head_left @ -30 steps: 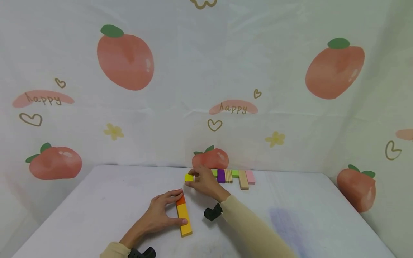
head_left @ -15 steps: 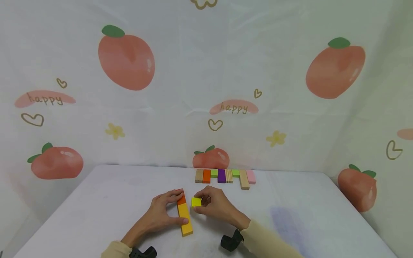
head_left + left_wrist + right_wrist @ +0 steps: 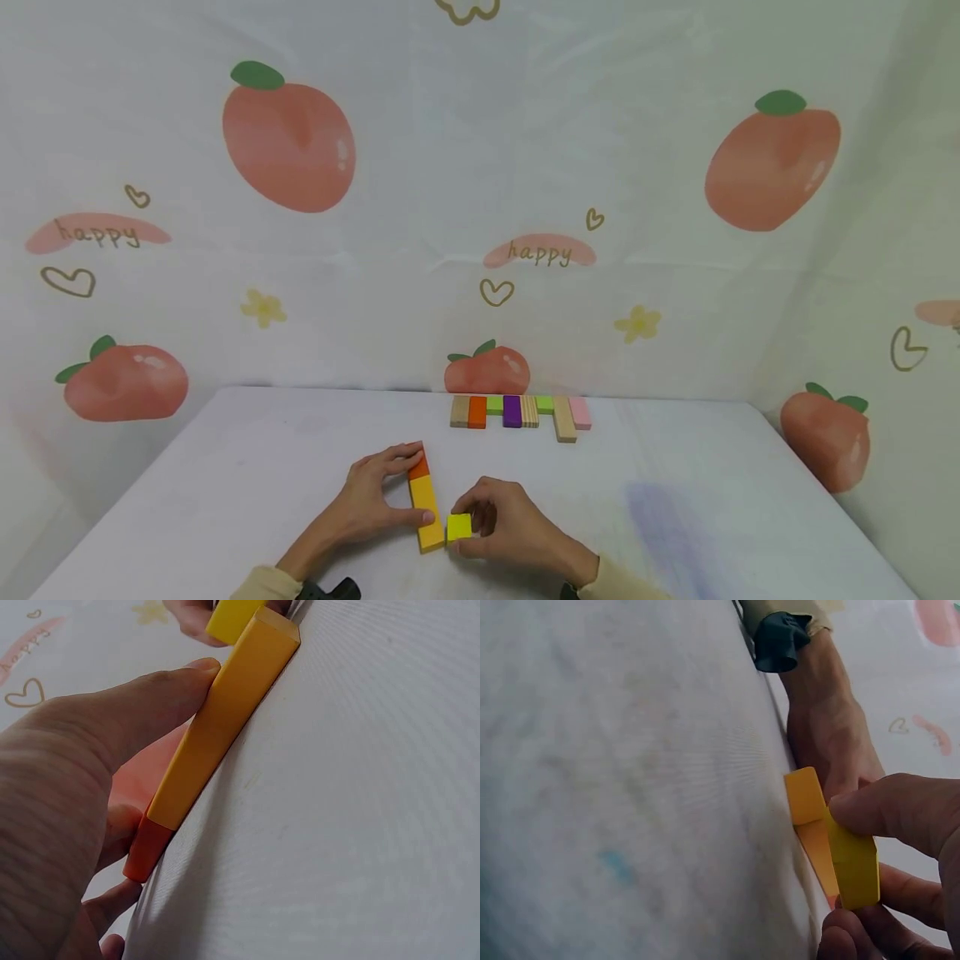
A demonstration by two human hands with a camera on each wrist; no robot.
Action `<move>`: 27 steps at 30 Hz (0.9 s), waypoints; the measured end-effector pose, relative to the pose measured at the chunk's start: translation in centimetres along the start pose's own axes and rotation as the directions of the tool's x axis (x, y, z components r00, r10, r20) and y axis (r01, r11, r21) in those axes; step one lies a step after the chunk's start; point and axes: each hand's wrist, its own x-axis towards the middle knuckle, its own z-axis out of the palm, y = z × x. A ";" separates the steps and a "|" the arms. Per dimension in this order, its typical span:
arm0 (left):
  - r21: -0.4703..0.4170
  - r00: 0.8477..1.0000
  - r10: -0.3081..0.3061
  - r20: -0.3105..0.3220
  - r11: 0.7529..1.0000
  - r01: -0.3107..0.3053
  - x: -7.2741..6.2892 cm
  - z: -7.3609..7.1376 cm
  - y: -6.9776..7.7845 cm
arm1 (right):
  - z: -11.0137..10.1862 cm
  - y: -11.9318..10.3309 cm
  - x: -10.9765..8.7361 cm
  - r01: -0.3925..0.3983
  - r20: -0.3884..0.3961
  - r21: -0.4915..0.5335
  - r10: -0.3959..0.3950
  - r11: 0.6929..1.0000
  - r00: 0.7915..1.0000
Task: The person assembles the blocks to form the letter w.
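Note:
My left hand (image 3: 366, 502) holds a two-block row lying flat on the white table. Its thumb rests on the long amber block (image 3: 422, 498), while its fingers touch the short red-orange block (image 3: 419, 469) at the far end. In the left wrist view, the amber block (image 3: 221, 724) and red-orange block (image 3: 148, 850) meet end to end. My right hand (image 3: 517, 527) pinches a bright yellow block (image 3: 459, 526) between thumb and fingers, just right of the amber block's near end. In the right wrist view the yellow block (image 3: 855, 862) overlaps the amber one; whether they touch, I cannot tell.
Along the back edge of the white-covered table (image 3: 675, 467) stands a row of coloured blocks, among them a purple block (image 3: 512, 412), a longer wooden block (image 3: 565, 419) and a pink block (image 3: 580, 413). Behind rises a peach-patterned cloth (image 3: 420, 167).
My right hand has brought the yellow block from the back row toward me, down to beside the amber block's near end. My left hand keeps its place on the two blocks.

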 end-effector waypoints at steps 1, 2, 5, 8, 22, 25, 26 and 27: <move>-0.003 1.000 0.000 0.000 1.000 0.000 0.0 0.0 0.0 | 0.1 0.0 -0.1 0.001 0.003 0.003 -0.001 1.000 1.000; -0.004 1.000 0.001 -0.001 1.000 -0.001 0.0 0.0 0.0 | 0.1 0.1 -0.2 0.002 0.005 0.006 -0.002 1.000 1.000; -0.007 1.000 0.003 -0.002 1.000 -0.003 0.0 0.0 -0.1 | 0.3 0.3 -0.3 0.005 0.009 0.008 -0.005 1.000 1.000; -0.003 1.000 0.005 -0.001 1.000 -0.005 -0.1 0.0 0.0 | 0.5 0.6 -0.4 0.022 0.010 0.005 -0.022 1.000 1.000; -0.005 1.000 -0.006 0.004 1.000 0.006 -0.1 0.0 0.1 | 1.1 1.2 -0.5 0.076 0.052 0.014 -0.076 0.997 0.996; -0.002 1.000 -0.008 0.002 1.000 0.008 -0.1 0.0 0.0 | 1.2 1.2 -0.6 0.076 0.049 0.006 -0.076 0.997 0.996; -0.002 1.000 -0.010 0.002 1.000 0.010 -0.1 0.0 0.1 | 1.2 1.2 -0.6 0.076 0.048 0.005 -0.076 0.997 0.996; -0.002 1.000 -0.010 0.002 1.000 0.010 -0.1 0.0 0.1 | 1.2 1.2 -0.6 0.076 0.047 0.004 -0.076 0.997 0.996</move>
